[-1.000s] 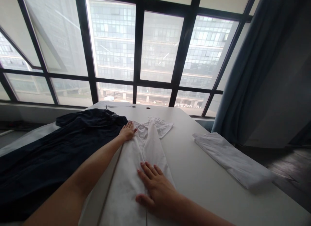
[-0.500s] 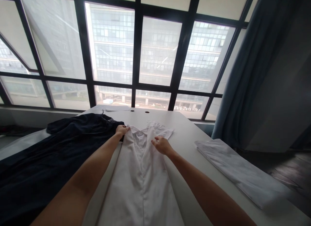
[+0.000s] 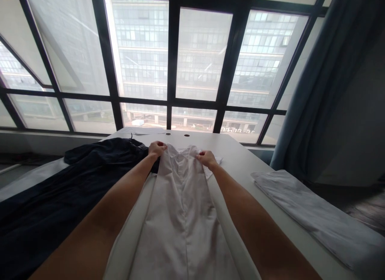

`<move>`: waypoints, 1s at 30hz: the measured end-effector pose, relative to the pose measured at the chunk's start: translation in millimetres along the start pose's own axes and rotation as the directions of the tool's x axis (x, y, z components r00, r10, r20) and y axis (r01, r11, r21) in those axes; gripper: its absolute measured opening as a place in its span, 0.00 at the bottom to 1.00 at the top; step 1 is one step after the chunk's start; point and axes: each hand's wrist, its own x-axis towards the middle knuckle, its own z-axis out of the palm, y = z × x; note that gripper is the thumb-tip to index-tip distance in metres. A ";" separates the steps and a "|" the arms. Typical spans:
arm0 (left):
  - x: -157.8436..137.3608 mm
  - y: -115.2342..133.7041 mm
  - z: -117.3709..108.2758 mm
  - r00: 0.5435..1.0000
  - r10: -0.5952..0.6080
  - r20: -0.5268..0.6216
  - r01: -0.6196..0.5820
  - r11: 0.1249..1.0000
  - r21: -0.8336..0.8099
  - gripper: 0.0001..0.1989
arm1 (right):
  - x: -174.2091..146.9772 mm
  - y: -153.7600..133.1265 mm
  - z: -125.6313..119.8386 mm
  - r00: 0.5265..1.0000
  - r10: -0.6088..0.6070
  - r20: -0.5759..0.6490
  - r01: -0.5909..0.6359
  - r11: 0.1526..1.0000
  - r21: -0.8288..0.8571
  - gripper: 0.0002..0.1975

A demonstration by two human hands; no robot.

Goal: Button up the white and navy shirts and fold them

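Note:
A long white coat [image 3: 180,216] lies lengthwise in front of me, its collar end [image 3: 180,153] towards the window. My left hand [image 3: 157,149] pinches the coat's left shoulder edge between thumb and fingers. Opposite it, my right hand [image 3: 206,157] is closed on the right shoulder edge. The upper part looks lifted a little and held stretched between both hands. Soft creases run down from the collar along a middle line. Part of the fabric beyond my right hand lies on the white table [image 3: 237,163].
A dark navy garment [image 3: 90,183] is spread on the left, close to my left forearm. On the right lies a folded white garment [image 3: 313,212]. Two round holes sit near the table's far edge. Behind stand windows [image 3: 204,55] and a blue curtain [image 3: 309,91].
My right hand has closed on the right shoulder edge, where its fingers were looser before. Both hands have moved slightly forward, raising the coat's upper part. The view has shifted a little.

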 end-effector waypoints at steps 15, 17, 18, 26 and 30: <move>-109.2 8.3 -16.6 0.779 0.384 0.495 -0.563 0.776 0.284 0.28 | -103.7 -42.6 -8.2 0.922 -0.301 0.245 0.366 0.884 -0.290 0.26; -158.4 -4.9 -22.8 0.650 0.378 0.660 -0.679 0.678 0.281 0.28 | -143.8 -35.6 -6.0 0.871 -0.326 0.368 0.449 0.833 -0.323 0.28; -182.0 -9.3 -27.5 0.592 0.380 0.711 -0.723 0.641 0.258 0.28 | -163.3 -32.8 -6.6 0.847 -0.320 0.423 0.475 0.814 -0.334 0.29; -306.7 -6.7 -95.1 0.483 0.295 0.824 -0.752 0.622 0.218 0.32 | -276.0 -9.3 -40.2 0.749 -0.311 0.585 0.543 0.794 -0.272 0.34; -342.0 -3.4 -127.0 0.436 0.316 0.843 -0.768 0.619 0.165 0.33 | -298.6 -0.2 -57.5 0.768 -0.267 0.582 0.514 0.799 -0.313 0.37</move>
